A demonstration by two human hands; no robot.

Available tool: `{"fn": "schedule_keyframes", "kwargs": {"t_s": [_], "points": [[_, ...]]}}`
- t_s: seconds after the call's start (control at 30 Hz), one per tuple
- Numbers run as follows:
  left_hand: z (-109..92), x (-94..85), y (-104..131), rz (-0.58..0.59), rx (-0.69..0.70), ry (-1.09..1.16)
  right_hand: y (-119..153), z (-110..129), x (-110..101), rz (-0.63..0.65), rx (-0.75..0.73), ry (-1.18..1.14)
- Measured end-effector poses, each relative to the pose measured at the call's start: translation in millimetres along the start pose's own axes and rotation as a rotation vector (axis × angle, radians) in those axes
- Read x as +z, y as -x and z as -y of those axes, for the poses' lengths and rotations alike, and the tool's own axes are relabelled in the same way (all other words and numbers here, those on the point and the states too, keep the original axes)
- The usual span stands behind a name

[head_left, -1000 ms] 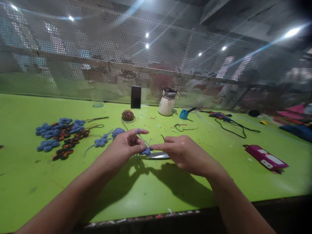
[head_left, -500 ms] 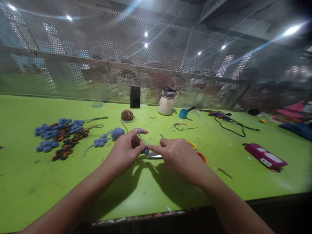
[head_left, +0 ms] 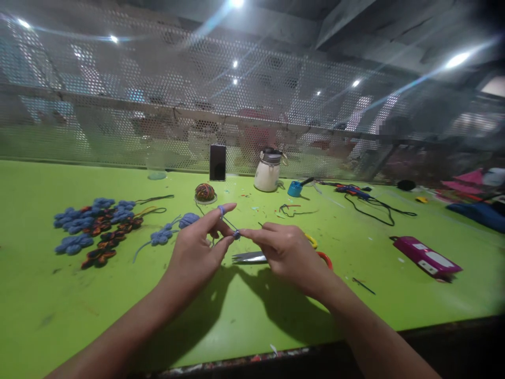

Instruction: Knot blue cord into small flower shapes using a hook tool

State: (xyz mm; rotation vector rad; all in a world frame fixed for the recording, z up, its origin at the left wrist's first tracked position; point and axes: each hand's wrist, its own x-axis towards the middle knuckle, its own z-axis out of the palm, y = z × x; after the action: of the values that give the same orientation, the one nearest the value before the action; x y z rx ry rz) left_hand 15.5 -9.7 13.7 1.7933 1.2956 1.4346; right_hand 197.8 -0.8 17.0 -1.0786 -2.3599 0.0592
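My left hand pinches a small piece of blue-purple crochet work between thumb and fingers. Blue yarn loops round its raised index finger and runs taut down to the piece. My right hand is closed, its index fingertip against the work. A thin crochet hook seems to be in its grip, mostly hidden; only a dark end shows above the fingers. Under the right hand lie scissors with red and yellow handles. A blue yarn ball and a blue crocheted flower lie left of my hands.
Several blue and dark-orange crocheted flowers lie left. Further back are a multicoloured yarn ball, a phone, a white jug and a blue pot. A purple box lies right. Perforated mesh borders the green table.
The crochet piece and both hands have shifted slightly, and the piece now shows smaller between the fingertips. More of the scissor blades is visible. The whole view has tilted up a little.
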Motion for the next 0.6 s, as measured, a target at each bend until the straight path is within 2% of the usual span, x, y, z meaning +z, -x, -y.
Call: {"fn": "schedule_keyframes", "kwargs": {"t_s": [0.1,0.27,0.37,0.43,0.5,0.6], "points": [[-3.9,-0.1,2.2,-0.054,0.023,0.005,-2.5,0.3,5.4,-0.067,0.082,-0.369],[-5.1,0.7,4.5,-0.109,0.060,0.027,-8.9,8.3,24.0,-0.115,0.450,-1.069],[-0.7,0.7,1.5,-0.093,0.016,0.054,-10.3,14.5,35.7,-0.135,0.545,-1.307],[3.3,-1.4,-3.1,-0.011,-0.112,0.208,-9.7,15.7,41.1,-0.165,0.543,-1.331],[6.5,-5.4,-8.2,0.100,-0.271,0.448,-8.4,12.8,43.7,-0.215,0.461,-1.225],[8.9,-12.9,-13.8,0.201,-0.398,0.642,-5.7,1.6,41.8,-0.293,0.127,-0.794]]}}
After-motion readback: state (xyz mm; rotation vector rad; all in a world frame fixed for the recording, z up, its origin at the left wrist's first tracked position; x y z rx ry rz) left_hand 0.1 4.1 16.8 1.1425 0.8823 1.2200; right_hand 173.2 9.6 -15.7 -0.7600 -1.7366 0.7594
